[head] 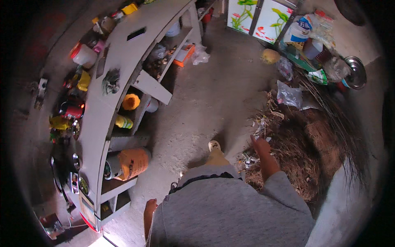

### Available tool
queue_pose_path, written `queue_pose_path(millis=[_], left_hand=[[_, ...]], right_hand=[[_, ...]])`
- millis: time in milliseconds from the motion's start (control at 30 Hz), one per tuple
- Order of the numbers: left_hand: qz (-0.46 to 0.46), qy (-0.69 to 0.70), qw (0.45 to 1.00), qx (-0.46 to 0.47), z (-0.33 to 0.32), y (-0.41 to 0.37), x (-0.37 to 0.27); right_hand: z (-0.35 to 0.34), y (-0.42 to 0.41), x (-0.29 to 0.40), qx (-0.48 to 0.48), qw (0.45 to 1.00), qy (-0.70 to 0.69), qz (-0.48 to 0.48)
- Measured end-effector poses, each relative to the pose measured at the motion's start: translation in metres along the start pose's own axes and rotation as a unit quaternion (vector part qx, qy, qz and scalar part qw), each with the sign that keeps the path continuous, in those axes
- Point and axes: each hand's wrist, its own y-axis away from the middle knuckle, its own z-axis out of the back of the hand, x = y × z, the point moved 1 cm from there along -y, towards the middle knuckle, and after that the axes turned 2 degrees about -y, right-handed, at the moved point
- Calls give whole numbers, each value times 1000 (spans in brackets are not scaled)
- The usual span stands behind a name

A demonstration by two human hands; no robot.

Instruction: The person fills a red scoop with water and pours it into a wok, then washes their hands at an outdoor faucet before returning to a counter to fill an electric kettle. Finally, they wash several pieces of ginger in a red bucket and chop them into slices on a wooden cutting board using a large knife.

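Out in front of my right side is my right hand, one finger pointing forward and the others out of sight beneath it. It is above or beside a heap of dry brown pine needles or straw, with scraps of white plastic along the near edge. Whether anything is in that hand does not show. Low at my left side hangs my left hand, partly cut off by my grey shirt; its fingers are too hidden to read. One shoe shows on the concrete floor ahead of my body.
A long counter with open shelves runs along the left, bearing jars, bottles, dishes and a phone. An orange-labelled container juts from a lower shelf. Bags, a metal basin and twigs crowd the right. Painted cabinet doors stand ahead.
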Motion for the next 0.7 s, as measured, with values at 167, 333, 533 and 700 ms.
queue_pose_path(millis=[167,333,533,700], left_hand=[[-387,-282,858,-184,-54,13,46],[-12,267,962,-55,-90,74,56],[59,332,936,-103,-198,155,175],[113,329,933,-93,-315,195,247]], right_hand=[[6,26,78,28,978,-61,197],[-54,55,134,-19,921,-122,369],[-140,108,131,-51,888,-46,455],[-189,152,123,-8,892,52,449]])
